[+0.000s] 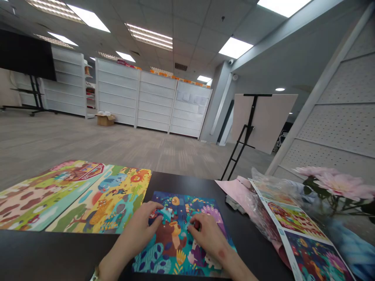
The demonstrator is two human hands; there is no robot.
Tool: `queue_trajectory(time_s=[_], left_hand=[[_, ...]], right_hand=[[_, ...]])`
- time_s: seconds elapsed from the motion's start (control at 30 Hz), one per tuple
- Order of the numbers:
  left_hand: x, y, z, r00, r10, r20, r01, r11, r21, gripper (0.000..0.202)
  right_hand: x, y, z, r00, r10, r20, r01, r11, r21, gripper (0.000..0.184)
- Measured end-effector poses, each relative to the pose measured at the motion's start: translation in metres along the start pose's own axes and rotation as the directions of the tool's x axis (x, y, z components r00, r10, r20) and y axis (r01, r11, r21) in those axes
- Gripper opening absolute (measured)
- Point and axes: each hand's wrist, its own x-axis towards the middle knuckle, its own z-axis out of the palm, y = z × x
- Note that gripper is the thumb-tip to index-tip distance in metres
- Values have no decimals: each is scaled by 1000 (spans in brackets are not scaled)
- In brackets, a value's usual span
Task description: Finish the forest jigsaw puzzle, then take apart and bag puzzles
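Note:
A colourful jigsaw puzzle [181, 203] with a bear and a peacock lies on the black table [58, 249] in front of me. My left hand [142, 224] rests on its left part, fingers stretched flat over the pieces near the bear. My right hand [205, 232] lies on the middle of the puzzle, its fingers curled and pressing on a piece with a red spot. Both hands touch the puzzle surface.
Two finished puzzles lie to the left, a farm one [43, 191] and a savanna one [108, 203]. At the right lie a printed picture sheet [295, 222], a plastic bag [263, 195], pink paper and pink flowers [336, 183]. An easel [249, 125] stands beyond the table.

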Motion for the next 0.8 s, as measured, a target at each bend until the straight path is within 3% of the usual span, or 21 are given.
queue_trajectory(time_s=[0.33, 0.8], left_hand=[[-2, 1, -1, 1000, -3, 29, 3, 1000, -18, 25], [-3, -4, 4, 999, -33, 21, 33, 999, 8, 25]], right_hand=[[0, 8, -3, 979, -204, 17, 201, 973, 117, 23], [2, 14, -18, 945, -297, 138, 279, 951, 136, 32]])
